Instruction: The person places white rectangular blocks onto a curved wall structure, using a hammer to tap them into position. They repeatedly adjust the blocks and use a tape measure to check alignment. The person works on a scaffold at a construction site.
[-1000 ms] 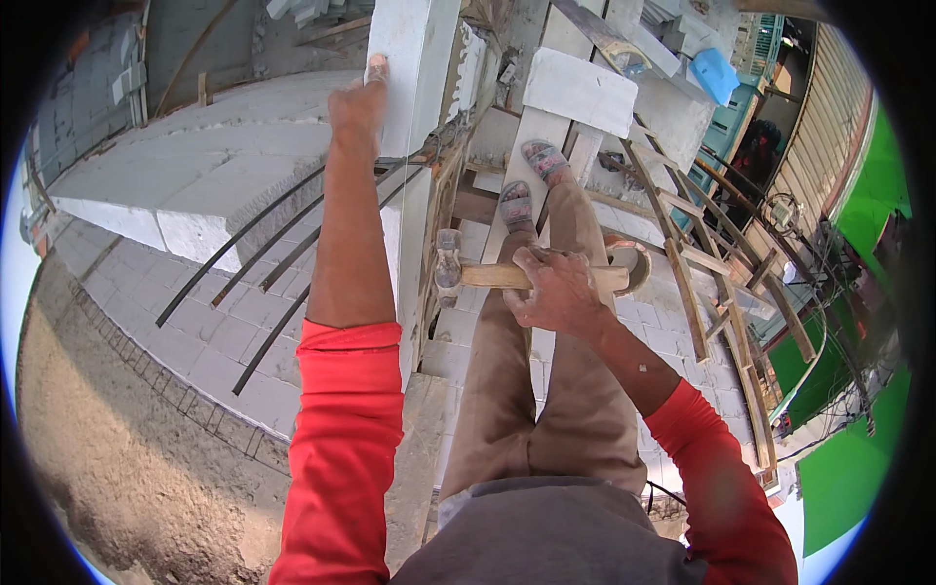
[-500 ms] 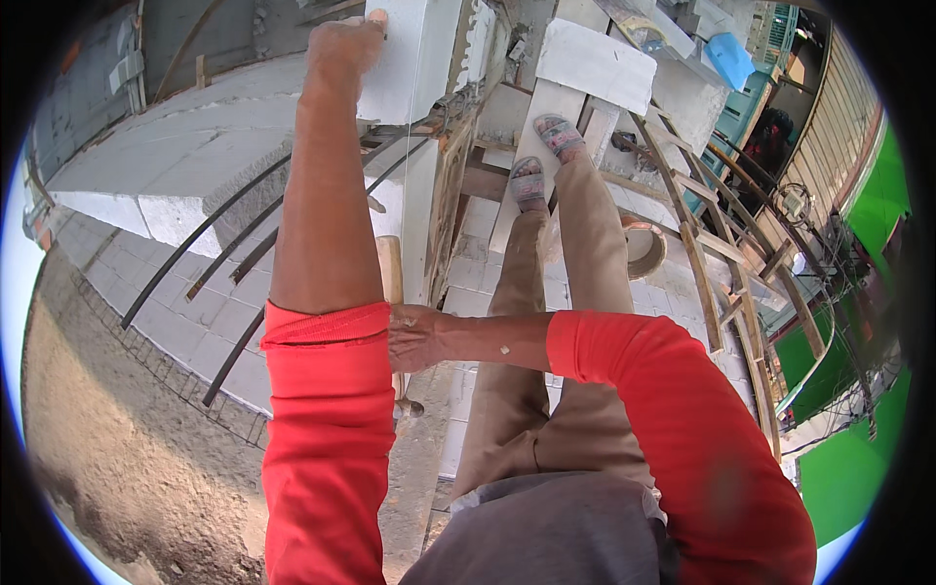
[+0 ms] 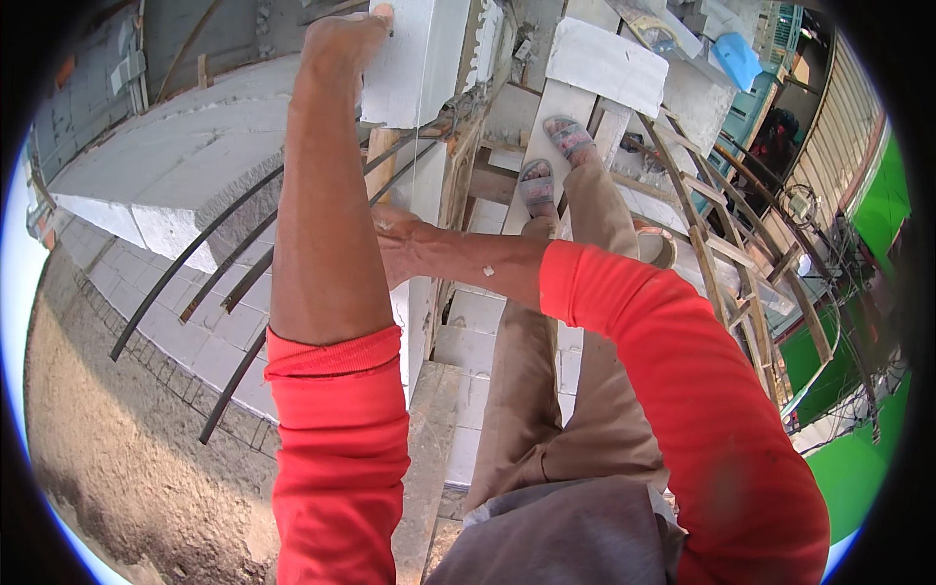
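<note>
My left hand (image 3: pixel 336 47) reaches far forward to the upper left side of a white block (image 3: pixel 402 73). Its fingers look curled by the block's edge; a small dark thing shows beside the thumb, too small to name. My right hand (image 3: pixel 395 244) crosses behind my left forearm, closed round a wooden-handled tool. A tan length of the handle (image 3: pixel 380 151) shows above that hand; the tool's other end is hidden by my left forearm. A thin string (image 3: pixel 416 161) hangs down from the block, close to my right wrist.
Dark bars (image 3: pixel 190 249) stick out on the left above pale tiles. My sandalled feet (image 3: pixel 538 185) stand on a narrow board, with a white slab (image 3: pixel 606 66) beyond. A wooden ladder-like frame (image 3: pixel 717 229) leans at the right, near a round bucket (image 3: pixel 659 246).
My right hand has moved forward and up with the tool, farther behind my left forearm. The tool's lower end no longer shows. My left hand stays at the block; the view has shifted slightly.
</note>
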{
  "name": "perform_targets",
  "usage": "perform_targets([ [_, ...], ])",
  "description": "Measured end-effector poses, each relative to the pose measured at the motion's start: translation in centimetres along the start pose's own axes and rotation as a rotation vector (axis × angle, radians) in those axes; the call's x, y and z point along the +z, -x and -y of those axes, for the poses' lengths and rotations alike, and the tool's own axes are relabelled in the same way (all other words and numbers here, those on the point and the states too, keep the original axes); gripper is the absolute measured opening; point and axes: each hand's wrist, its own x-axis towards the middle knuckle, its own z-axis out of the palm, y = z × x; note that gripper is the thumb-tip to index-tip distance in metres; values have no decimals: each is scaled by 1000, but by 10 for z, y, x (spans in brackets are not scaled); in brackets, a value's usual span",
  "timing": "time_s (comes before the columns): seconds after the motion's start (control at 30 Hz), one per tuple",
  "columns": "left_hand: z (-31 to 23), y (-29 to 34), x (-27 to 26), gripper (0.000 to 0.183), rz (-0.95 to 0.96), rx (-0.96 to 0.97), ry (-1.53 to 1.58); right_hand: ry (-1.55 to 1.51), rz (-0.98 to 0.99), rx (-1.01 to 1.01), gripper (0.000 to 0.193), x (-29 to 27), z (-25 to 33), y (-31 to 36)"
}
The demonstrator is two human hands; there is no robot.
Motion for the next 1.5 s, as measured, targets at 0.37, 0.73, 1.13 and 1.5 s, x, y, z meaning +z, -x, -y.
perform_targets([
  [0.37,-4,-2,3,48,-41,-17,-17,-20,-30,82,33,-3,-4,11],
  [0.73,14,-16,2,43,-93,75,-56,176,-214,24,27,52,-11,57],
  [1.13,10,-10,6,44,-133,128,-23,83,-313,330,33,-10,-77,33],
  [1.5,-6,0,24,53,-257,264,293,-3653,745,392,43,9,-113,218],
])
